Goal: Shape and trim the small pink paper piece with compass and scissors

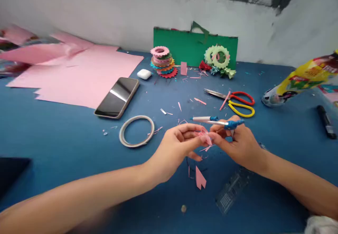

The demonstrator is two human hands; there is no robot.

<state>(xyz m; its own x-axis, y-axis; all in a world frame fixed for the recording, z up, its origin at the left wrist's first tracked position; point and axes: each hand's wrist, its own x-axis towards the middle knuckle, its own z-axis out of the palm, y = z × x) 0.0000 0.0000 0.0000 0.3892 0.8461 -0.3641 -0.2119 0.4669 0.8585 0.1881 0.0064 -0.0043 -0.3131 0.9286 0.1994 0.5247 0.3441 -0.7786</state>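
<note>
My left hand pinches a small folded pink paper piece between thumb and fingers. My right hand meets it from the other side, its thumb and fingertips closed at the paper's edge. A slim white-and-blue pen-like tool rests across the right hand's fingers; its exact kind is unclear. Below the hands lies a notched pink paper piece. Beyond the right hand are scissors with one red and one yellow handle, blades apart. A roll of tape lies flat left of my left hand.
Pink sheets and a phone lie at left, beside a white case. Stacked colourful paper rings and green board stand at the back. A bottle and black marker are right; clear packaging lies in front.
</note>
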